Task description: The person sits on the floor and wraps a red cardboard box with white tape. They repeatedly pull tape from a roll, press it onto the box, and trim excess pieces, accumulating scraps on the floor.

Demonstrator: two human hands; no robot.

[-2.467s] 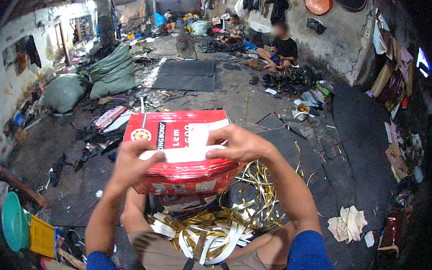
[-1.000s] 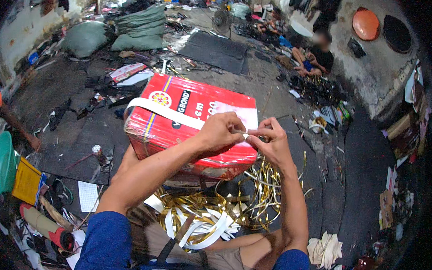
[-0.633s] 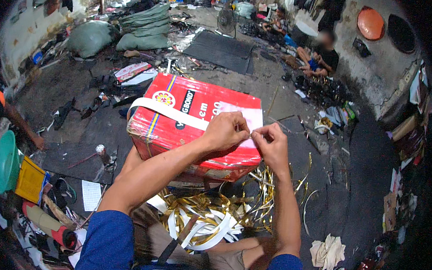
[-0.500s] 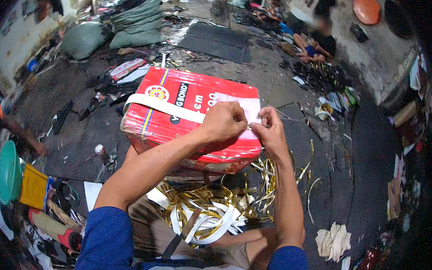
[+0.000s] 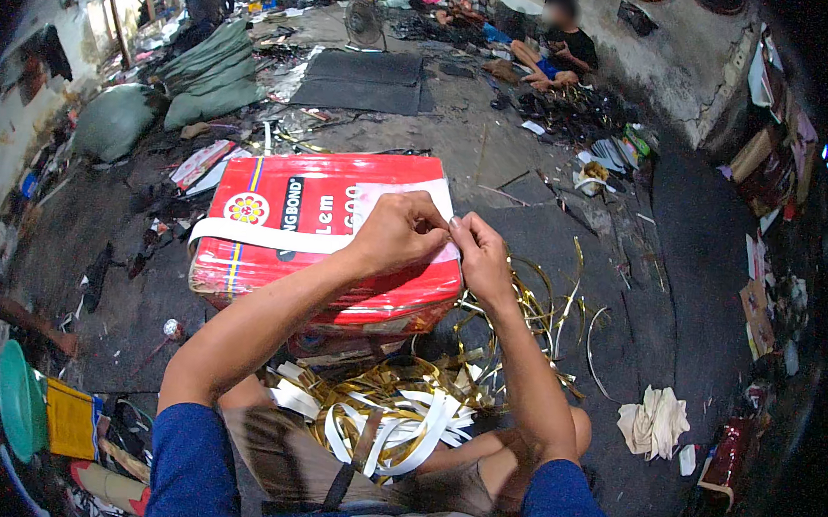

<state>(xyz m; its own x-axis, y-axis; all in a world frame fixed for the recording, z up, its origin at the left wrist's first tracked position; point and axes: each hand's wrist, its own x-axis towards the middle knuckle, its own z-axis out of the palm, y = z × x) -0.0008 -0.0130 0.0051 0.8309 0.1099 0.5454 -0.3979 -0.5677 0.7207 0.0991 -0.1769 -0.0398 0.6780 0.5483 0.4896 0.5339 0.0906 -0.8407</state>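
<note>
A red carton (image 5: 402,300) wrapped in shiny film lies in front of me, above my lap. Along its top runs a flat white strip (image 5: 273,238), its left end bending over the carton's edge and its right part passing under my left hand (image 5: 399,229). That hand is closed, fingertips pinched over the carton's right part, apparently on the strip. My right hand (image 5: 482,260) meets it there, thumb and forefinger pinched together at the carton's right edge. What lies between the right fingertips is too small and covered to make out. Gold and white strips (image 5: 395,418) lie in a tangle on my lap.
Loose gold strips (image 5: 548,314) curl on the floor right of the carton. A crumpled cream cloth (image 5: 652,423) lies farther right. At left stand a green basin (image 5: 21,400) and a yellow container (image 5: 70,419). Another person (image 5: 564,54) sits far off among dark scraps.
My right hand has come in against the left fingertips, its raised fingers now folded. The view has shifted, so the carton appears farther left and slightly lower.
</note>
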